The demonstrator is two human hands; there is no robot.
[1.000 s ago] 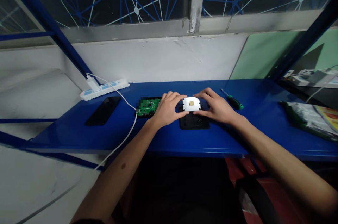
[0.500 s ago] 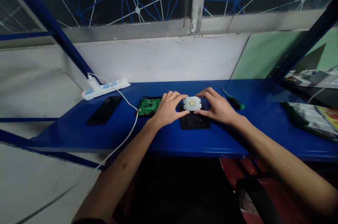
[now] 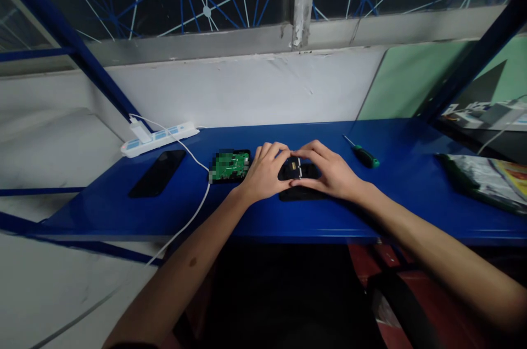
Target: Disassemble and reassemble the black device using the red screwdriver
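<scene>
Between my two hands is a small heat sink plate (image 3: 294, 167), tilted so that it looks dark, with a yellowish pad on its face and a bright edge at the right. My left hand (image 3: 263, 173) pinches its left side between thumb and fingers. On the other side, my right hand (image 3: 331, 170) grips it in the same way. Just below the plate lies a flat black case part (image 3: 294, 193) on the blue table, partly covered by my hands. Left of my left hand, a green circuit board (image 3: 230, 165) rests in a black casing.
A black phone (image 3: 157, 173) lies at the left, near a white power strip (image 3: 160, 139) with a white cable (image 3: 196, 206) running over the table edge. A green-handled screwdriver (image 3: 364, 156) is right of my right hand. Farther right sits a shiny plastic packet (image 3: 486, 179).
The heat sink plate has tilted from its bright, flat view to a dark, narrower one. My hands have come closer together, and the view has shifted slightly.
</scene>
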